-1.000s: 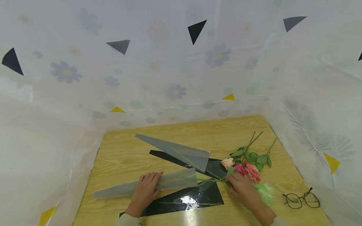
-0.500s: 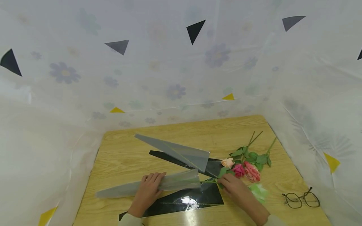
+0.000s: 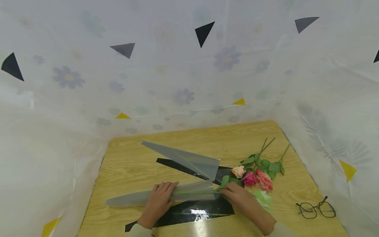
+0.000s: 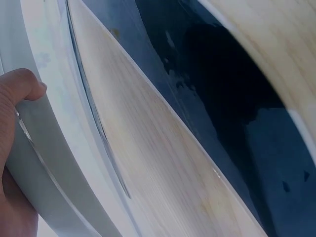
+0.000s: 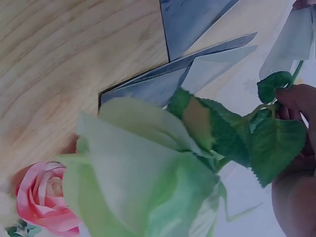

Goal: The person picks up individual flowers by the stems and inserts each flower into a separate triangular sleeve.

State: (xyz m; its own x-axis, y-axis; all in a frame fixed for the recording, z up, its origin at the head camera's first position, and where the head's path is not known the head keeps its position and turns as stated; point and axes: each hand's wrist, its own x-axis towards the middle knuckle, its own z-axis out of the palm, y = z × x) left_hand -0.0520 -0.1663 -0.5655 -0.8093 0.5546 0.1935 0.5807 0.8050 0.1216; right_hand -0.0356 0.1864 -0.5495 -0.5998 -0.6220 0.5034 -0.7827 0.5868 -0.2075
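Note:
My left hand [image 3: 160, 201] grips a grey translucent flower sleeve [image 3: 127, 198], its wide end facing right; in the left wrist view the thumb lies along the sleeve's side. With its fingers my right hand [image 3: 241, 199] pinches the stem of a pale green rose [image 5: 133, 168], just by the leaves [image 5: 276, 140]. The stem runs leftward into the sleeve's mouth and shows through the film. In the head view the rose's bloom sits beyond the right hand, partly covered by the wrist.
On the wooden table [image 3: 133, 158] lie another grey sleeve [image 3: 189, 159] and black sleeves [image 3: 201, 209]. Right of them are a peach rose [image 3: 238, 171], a magenta rose [image 3: 250, 179] and a pink rose [image 3: 264, 180]. Eyeglasses [image 3: 316, 209] rest near the right edge. White sheeting surrounds the table.
My right hand has moved left with the pale green rose, and its stem reaches deeper into the sleeve. My left hand and the sleeve have shifted slightly right.

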